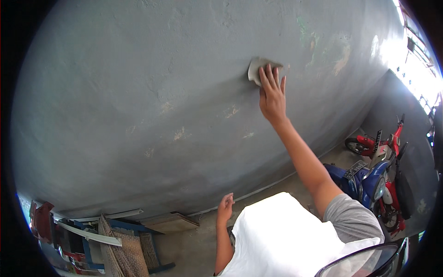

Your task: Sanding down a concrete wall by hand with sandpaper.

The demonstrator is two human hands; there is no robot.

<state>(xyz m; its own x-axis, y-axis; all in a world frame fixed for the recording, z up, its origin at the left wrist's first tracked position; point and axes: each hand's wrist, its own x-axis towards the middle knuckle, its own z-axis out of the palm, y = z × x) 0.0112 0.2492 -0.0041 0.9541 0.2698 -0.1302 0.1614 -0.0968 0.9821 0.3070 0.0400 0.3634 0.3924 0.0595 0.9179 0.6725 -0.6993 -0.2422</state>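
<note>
Garage: parked motorbikes (376, 177), bare wall (138, 92)
</note>
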